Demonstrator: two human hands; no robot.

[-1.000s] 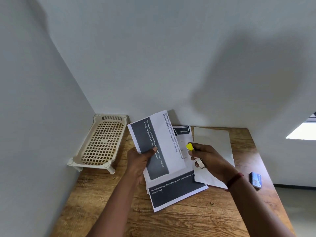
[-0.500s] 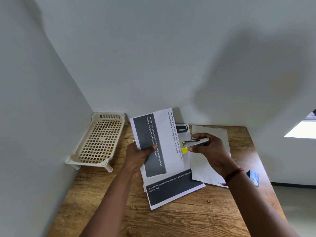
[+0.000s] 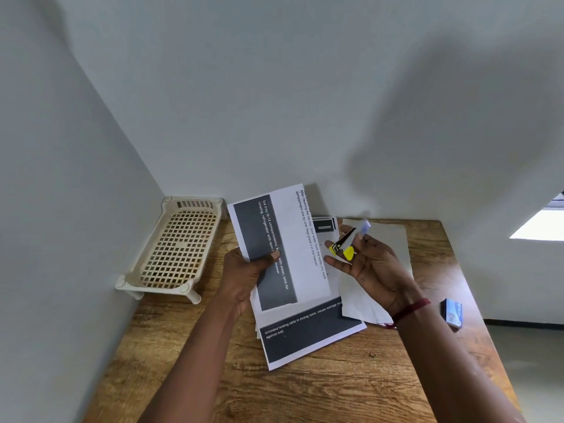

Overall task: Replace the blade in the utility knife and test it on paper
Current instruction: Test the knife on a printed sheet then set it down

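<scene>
The left hand [image 3: 244, 270] pinches a printed sheet of paper [image 3: 283, 239] upright above the table [image 3: 335, 392], thumb on its face. Just beyond the sheet's right edge the right hand [image 3: 372, 264], fingers half uncurled, holds the utility knife [image 3: 346, 244]. Its long axis slants from the yellow end nearest the sheet up and away, and the blade is too blurred to make out.

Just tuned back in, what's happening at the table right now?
The left hand holds a printed sheet up off the wooden table, thumb on its face. The right hand holds the yellow utility knife just right of that sheet, not touching it; the knife is blurred, so its blade cannot be made out. More sheets and a small blue box lie on the table.
</scene>
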